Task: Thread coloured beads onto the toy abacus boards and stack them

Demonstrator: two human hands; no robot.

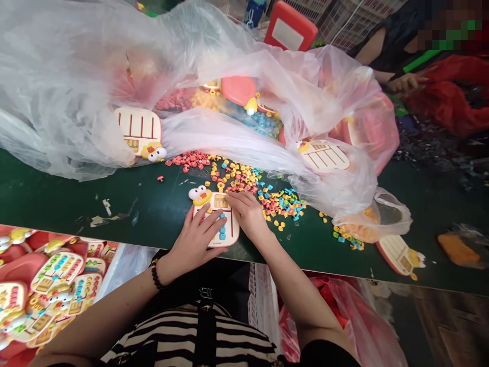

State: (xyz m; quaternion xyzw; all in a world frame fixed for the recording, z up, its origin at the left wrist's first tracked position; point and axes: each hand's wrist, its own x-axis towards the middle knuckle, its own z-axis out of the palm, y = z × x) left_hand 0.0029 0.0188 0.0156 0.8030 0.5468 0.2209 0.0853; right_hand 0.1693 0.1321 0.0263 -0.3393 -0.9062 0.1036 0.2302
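Observation:
A cream board [229,237] with a red rim and a duck head with big eyes [200,194] lies on the green table in front of me. Blue pieces [222,230] sit in one of its slots. My left hand [200,232] rests over the board's left part, fingers apart, covering some slots. At the board's upper right, my right hand [248,214] has its fingers pressed together; whatever they hold, if anything, is hidden. Small red pieces [193,160], yellow pieces and mixed-colour pieces [282,203] are heaped just beyond the board and my right hand.
Clear plastic bags [229,135] cover the far side of the green table [153,204]. Other duck boards lie left [139,125], right [324,154] and far right [395,254]. Filled boards [57,270] are piled at lower left. A person's hand [408,83] shows at upper right.

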